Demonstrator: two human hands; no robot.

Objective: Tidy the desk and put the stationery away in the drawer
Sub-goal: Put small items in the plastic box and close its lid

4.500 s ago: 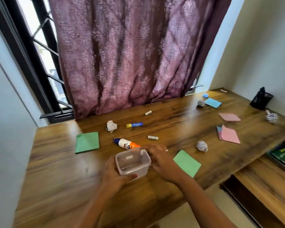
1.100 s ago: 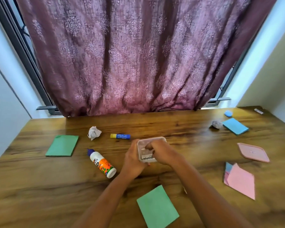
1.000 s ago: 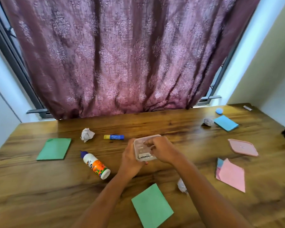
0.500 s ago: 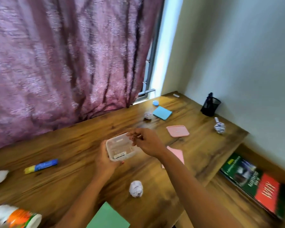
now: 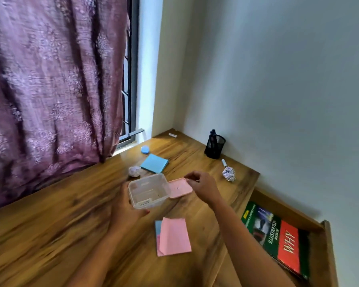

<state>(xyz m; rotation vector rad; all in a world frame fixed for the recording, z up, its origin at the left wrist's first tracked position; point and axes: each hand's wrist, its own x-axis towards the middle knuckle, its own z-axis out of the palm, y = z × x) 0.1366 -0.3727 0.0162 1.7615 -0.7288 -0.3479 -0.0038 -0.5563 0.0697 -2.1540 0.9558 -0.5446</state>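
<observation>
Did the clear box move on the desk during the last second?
Yes. The clear box, in the left hand, went right, toward the pink lid; it now meets the lid's left edge.

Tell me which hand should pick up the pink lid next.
Right, most likely. The right hand is at the lid's far edge, whether touching it I cannot tell. The left hand grips the box, so it is not free.

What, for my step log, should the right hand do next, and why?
Probably grip the pink square plastic lid, since the right hand hovers over it, and the clear plastic box held by the left hand is uncovered beside it.
</observation>
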